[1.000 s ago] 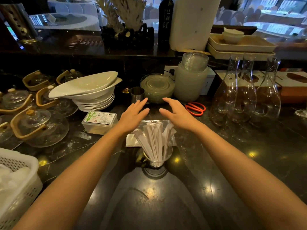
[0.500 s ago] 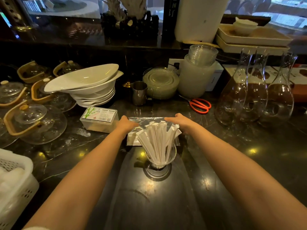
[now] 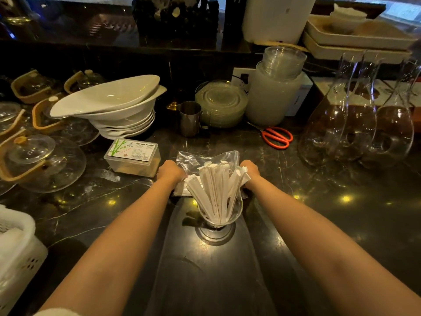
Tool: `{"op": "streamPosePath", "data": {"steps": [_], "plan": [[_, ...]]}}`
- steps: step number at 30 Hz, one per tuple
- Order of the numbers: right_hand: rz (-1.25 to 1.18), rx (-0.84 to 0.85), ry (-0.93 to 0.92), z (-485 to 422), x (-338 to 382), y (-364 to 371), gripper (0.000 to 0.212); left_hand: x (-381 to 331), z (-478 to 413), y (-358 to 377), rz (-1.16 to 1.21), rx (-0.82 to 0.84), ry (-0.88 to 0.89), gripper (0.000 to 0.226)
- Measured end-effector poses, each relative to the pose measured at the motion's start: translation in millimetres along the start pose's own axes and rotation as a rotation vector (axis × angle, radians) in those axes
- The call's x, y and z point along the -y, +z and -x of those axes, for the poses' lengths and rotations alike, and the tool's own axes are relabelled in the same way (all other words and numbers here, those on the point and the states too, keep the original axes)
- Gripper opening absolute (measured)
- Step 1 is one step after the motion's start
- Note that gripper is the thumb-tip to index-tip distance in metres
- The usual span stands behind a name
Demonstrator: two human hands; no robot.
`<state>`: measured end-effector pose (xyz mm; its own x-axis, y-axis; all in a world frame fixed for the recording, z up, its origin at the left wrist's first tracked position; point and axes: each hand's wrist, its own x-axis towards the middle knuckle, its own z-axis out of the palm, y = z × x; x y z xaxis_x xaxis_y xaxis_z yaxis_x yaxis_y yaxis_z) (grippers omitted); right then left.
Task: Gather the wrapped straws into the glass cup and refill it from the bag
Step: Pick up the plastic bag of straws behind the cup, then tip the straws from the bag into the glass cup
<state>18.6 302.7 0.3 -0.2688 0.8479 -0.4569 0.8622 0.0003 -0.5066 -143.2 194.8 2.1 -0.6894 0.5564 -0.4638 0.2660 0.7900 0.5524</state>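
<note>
A footed glass cup [image 3: 217,221] stands on the dark counter in front of me, holding several white wrapped straws [image 3: 215,188] that fan upward. Just behind it lies a clear plastic bag [image 3: 205,157] with more white wrapped straws inside. My left hand [image 3: 170,171] is closed on the bag's left edge. My right hand [image 3: 249,170] grips the bag's right edge, partly hidden behind the straw tips.
A clear toothpick box [image 3: 133,157] sits left of the bag. Stacked white bowls [image 3: 114,106], a steel cup [image 3: 189,118], glass plates [image 3: 221,103], orange scissors [image 3: 276,136] and glass carafes [image 3: 355,124] ring the back. Glass teapots [image 3: 43,160] and a white basket [image 3: 16,254] stand left.
Both hands came down from above the cup and closed on the two sides of the bag behind it. The view tilted downward and closer.
</note>
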Motion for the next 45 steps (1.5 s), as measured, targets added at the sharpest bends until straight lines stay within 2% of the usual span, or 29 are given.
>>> {"op": "streamPosePath", "data": {"steps": [5, 8, 11, 12, 13, 15, 18, 23, 30, 38, 45], "plan": [[-0.044, 0.005, 0.010, -4, -5, 7, 0.031, 2, -4, 3, -0.018, 0.010, 0.004, 0.027], [-0.066, 0.006, 0.037, -3, -3, 5, 0.034, 1, -3, 0, 0.105, 0.002, 0.003, 0.031], [-0.149, -0.010, 0.050, -3, 1, -4, 0.025, -6, 0, -6, 0.222, 0.008, 0.076, 0.013], [-0.186, -0.019, 0.039, -2, 4, -9, 0.016, -9, 1, -9, 0.276, 0.016, 0.101, 0.021], [-0.226, -0.033, 0.022, -2, 7, -14, 0.014, -12, 1, -12, 0.316, 0.014, 0.131, 0.027], [-0.303, -0.067, -0.011, -1, 13, -27, 0.022, -20, 3, -21, 0.357, -0.020, 0.189, 0.027], [-0.370, -0.114, -0.081, 7, 28, -50, 0.013, -37, 10, -40, 0.359, -0.101, 0.288, 0.028], [-0.335, -0.212, -0.240, 33, 50, -89, 0.032, -65, 30, -72, 0.409, -0.165, 0.445, 0.032], [-0.537, -0.249, -0.384, 78, 56, -114, 0.035, -68, 78, -101, 0.510, -0.191, 0.562, 0.024], [-0.529, -0.177, -0.502, 135, 32, -110, 0.033, -24, 123, -101, 0.535, -0.184, 0.594, 0.026], [-0.494, -0.103, -0.488, 167, -20, -66, 0.023, 38, 149, -63, 0.562, -0.099, 0.456, 0.025]]}}
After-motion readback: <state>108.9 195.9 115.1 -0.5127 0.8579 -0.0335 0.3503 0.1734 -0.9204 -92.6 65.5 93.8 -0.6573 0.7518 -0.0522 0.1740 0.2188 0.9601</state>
